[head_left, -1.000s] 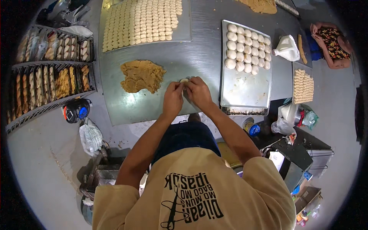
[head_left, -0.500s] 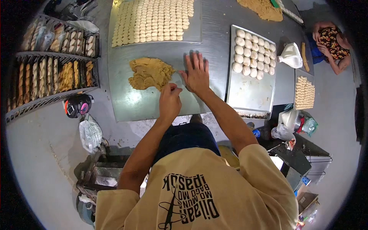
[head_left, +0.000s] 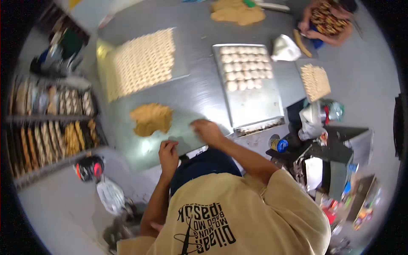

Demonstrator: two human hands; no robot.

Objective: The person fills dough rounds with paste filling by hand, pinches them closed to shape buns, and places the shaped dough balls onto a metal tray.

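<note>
A rough, flattened lump of tan dough lies on the metal worktable, toward its left front. My left hand is at the table's front edge, just off the dough's near right side. Its fingers are curled together, and whatever they may hold cannot be made out. To the right, my right hand is low over the front of the table, a hand's width or more from the dough. Motion smears its fingers, which seem bent.
Rows of small dough pieces fill a tray behind the lump. Round white dough balls cover the back of a metal tray on the right. Racks of twisted breads stand left. Another person is at the far right.
My left hand has drawn back from the dough toward the table's front edge. The right hand, flat on the table before, has pulled nearer with its fingers bent. The whole view has turned.
</note>
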